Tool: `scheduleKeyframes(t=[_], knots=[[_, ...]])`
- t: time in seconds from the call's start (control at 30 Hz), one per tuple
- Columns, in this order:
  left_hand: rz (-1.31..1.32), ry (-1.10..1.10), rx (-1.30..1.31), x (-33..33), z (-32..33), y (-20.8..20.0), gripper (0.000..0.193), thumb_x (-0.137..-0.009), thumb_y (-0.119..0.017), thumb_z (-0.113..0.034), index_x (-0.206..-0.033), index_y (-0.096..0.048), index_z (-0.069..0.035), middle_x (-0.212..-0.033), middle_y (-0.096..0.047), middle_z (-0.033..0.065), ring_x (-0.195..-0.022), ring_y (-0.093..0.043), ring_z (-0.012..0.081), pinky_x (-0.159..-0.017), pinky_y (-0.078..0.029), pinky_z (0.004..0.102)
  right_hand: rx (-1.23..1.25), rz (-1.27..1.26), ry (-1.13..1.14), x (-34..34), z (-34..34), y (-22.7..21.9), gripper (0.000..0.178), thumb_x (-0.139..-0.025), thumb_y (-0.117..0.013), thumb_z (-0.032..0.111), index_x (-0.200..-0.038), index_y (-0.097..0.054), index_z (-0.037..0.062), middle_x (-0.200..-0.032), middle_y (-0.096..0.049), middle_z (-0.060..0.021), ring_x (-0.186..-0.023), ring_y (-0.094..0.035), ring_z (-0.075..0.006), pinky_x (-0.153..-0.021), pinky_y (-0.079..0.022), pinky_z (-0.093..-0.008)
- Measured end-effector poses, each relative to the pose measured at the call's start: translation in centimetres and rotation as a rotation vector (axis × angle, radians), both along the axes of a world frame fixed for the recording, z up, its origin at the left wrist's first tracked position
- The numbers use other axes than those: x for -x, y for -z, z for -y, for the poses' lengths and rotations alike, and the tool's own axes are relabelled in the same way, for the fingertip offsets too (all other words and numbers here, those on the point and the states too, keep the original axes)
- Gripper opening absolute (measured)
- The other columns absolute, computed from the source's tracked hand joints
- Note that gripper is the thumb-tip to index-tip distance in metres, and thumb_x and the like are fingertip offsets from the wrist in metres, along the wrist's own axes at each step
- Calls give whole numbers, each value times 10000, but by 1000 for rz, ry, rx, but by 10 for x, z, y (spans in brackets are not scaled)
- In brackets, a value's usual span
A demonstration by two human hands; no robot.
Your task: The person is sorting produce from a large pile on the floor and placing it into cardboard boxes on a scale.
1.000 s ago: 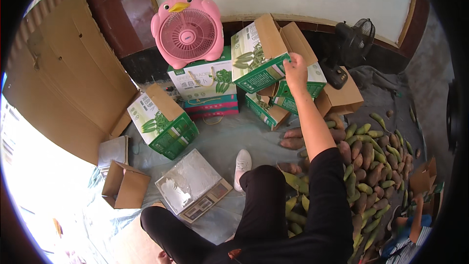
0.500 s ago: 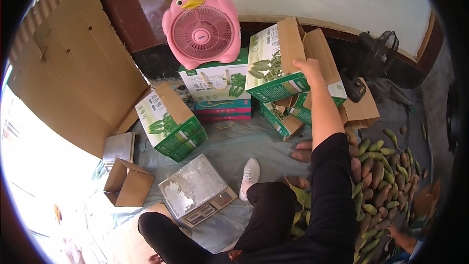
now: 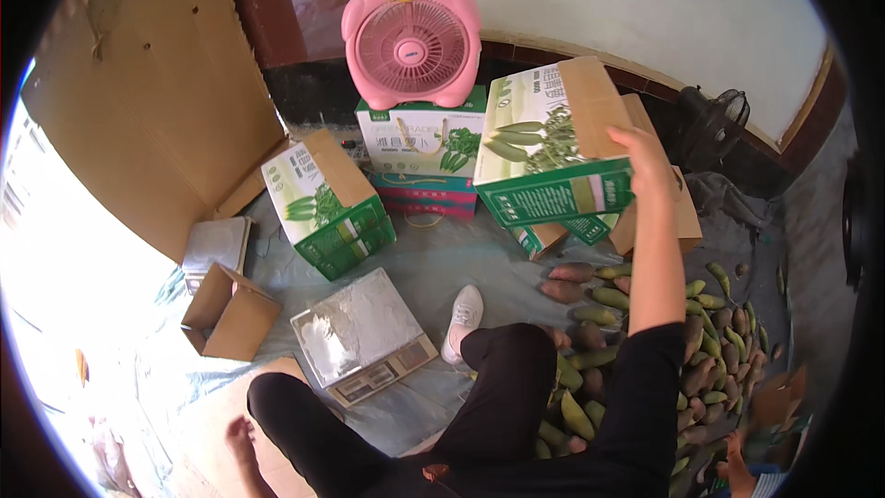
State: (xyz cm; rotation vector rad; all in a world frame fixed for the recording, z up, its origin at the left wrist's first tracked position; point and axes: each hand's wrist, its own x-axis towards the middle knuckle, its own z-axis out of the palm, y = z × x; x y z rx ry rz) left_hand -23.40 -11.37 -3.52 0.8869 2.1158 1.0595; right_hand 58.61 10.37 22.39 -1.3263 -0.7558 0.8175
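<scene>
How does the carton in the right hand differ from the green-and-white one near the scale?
The right hand grips the held carton; no hand touches the floor carton. The held carton looks larger than the floor carton. The held carton is above other cartons; the floor carton stands on the ground sheet. Both are green and white with brown flaps.

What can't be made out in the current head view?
Head view, white-and-green box: its inside, hidden by its own panels.
Head view, right hand: some fingertips, hidden by the hand and box.
Head view, scale: its display panel, too small.
Head view, co-worker's sleeve: cut off by the lower edge.
</scene>
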Motion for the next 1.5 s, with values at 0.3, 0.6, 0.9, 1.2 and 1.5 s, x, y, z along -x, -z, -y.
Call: scheduleKeyframes(t=[0.3, 0.6, 0.9, 1.2, 1.5], knots=[[-34, 192, -368, -90, -92, -118, 230, -894, -550, -101, -1082, -611, 17, -921, -648, 87, -858, -613, 143, -721, -484, 256, 9, 406, -157, 108, 115, -49, 252, -804, -629, 120, -988, -624, -52, -896, -645, -48, -809, -584, -96, -749, -446, -242], [-524, 674, -698, -203, -104, -205, 440, -692, -665, 8, -1123, -602, -48, -1147, -565, 121, -1113, -508, 285, -944, -404, 357, -266, 1218, -616, 240, 84, -6, 235, -705, -677, 143, -609, -504, 16, -596, -500, -131, -576, -485, -312, -543, -371, -403], [-1017, 750, -222, -215, -98, -156, 530, -660, -734, -155, -1162, -568, -162, -1150, -542, 48, -1155, -451, 255, -1025, -262, 475, -540, 1484, -960, 327, 56, 117, 110, -709, -630, 166, -640, -561, 117, -681, -531, 4, -733, -508, -202, -695, -376, -340], [-1003, 884, -68, -235, -102, -57, 22, -708, -612, -116, -728, -622, -117, -782, -613, 31, -840, -579, 219, -714, -421, 355, -265, 1724, -1018, 305, 39, 191, 99, -723, -553, 113, -718, -636, 166, -759, -555, -5, -851, -531, -184, -785, -394, -326], [-1133, 868, 41, -229, -116, -46, 47, -762, -612, -176, -742, -604, -134, -772, -635, 45, -785, -628, 240, -661, -473, 404, -80, 1451, -650, 246, 45, 148, 220, -774, -640, 191, -985, -654, 133, -980, -614, -42, -986, -551, -251, -811, -442, -393]])
